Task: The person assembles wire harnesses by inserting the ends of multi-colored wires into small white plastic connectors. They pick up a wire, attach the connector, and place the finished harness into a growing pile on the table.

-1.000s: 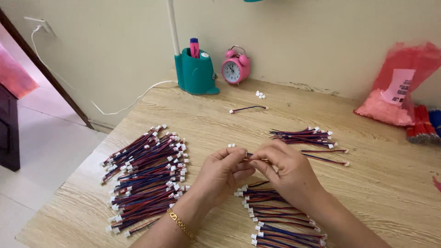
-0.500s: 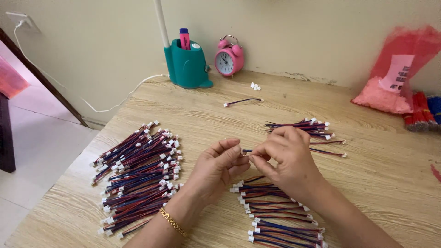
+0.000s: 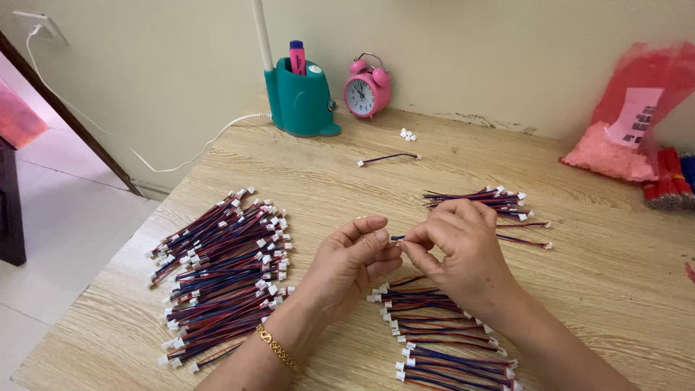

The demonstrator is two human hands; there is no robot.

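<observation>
Both hands' fingers (image 3: 376, 237) pinch a short wire lead (image 3: 397, 237) above the wooden table (image 3: 594, 275).

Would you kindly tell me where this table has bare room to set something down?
Bare wood lies between the single loose cable and the hands, also right of the small bundle toward the red bag. It is crowded at the big pile on the left and the row under the right hand.

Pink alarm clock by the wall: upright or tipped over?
Upright. The clock stands on its feet on the table, face forward, bells on top.
</observation>
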